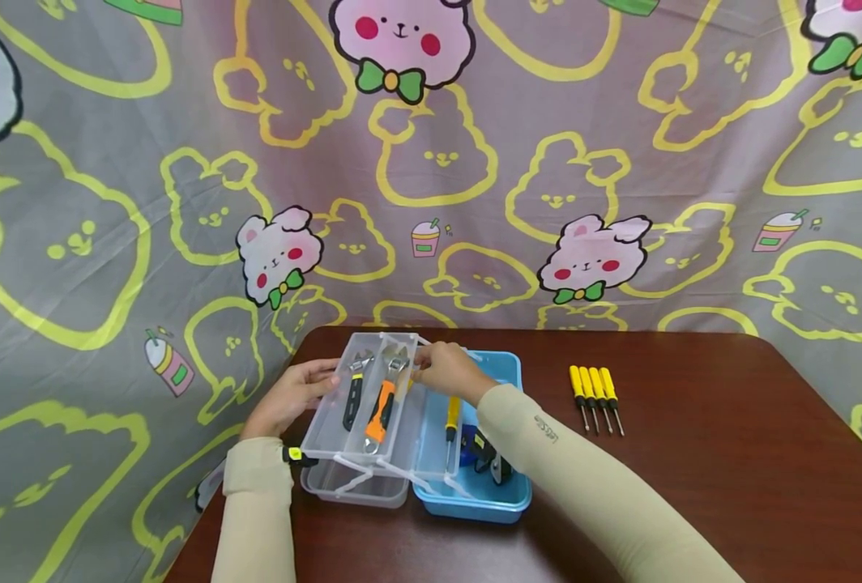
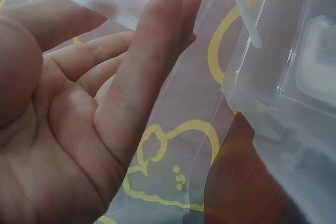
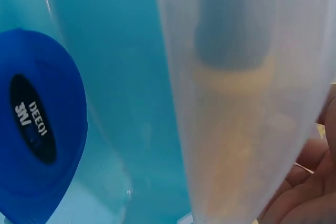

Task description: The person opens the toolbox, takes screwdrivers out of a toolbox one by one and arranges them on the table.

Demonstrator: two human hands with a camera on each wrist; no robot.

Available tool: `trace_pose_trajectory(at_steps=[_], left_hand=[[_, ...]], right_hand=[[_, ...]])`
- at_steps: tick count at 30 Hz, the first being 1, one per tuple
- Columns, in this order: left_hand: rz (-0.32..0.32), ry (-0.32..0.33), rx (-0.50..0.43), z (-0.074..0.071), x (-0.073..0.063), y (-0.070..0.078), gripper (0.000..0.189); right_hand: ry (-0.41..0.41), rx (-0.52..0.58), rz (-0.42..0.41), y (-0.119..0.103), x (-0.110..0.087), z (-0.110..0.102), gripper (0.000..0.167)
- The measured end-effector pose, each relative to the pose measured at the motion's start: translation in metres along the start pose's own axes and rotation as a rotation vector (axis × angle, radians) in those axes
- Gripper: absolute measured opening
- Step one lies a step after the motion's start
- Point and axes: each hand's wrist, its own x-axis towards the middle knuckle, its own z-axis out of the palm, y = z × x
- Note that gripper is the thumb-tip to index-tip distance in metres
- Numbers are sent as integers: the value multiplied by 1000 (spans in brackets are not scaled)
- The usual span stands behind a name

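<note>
A light-blue toolbox (image 1: 475, 508) stands unfolded on the table, its clear plastic trays swung out to the left on white link arms. My left hand (image 1: 294, 398) holds the left edge of the raised upper tray (image 1: 329, 421), thumb above and fingers outside. My right hand (image 1: 451, 371) grips that tray's far right side; its fingertips are partly hidden. In the tray lie a black-handled adjustable wrench (image 1: 354, 397) and an orange-and-black one (image 1: 381, 411). A yellow-handled screwdriver (image 1: 451, 421) is in the lower tray. A blue tape measure (image 3: 42, 124) sits in the box.
Several yellow-handled screwdrivers (image 1: 595, 397) lie in a row on the brown table (image 1: 708, 453), right of the box. Another clear tray (image 1: 358, 484) hangs low at the left. A patterned curtain (image 1: 475, 178) rises behind the table and along its left side.
</note>
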Motion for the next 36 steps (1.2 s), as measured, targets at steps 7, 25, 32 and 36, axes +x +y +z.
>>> trace_pose_trajectory(at_steps=[7,25,32,36], left_hand=[[-5,5,-3,3,0,0,47],[25,-5,-19,2,-1,-3,45],[5,1,-14,3,0,2,46],[17,-5,-4,2,-1,1,47]], right_hand=[[-46,-31,4,3,4,6,33],[-166,-282,36,-3,15,18,50],[-125,-283,59,-5,16,20,41],[-104,-199,92,-3,17,20,39]])
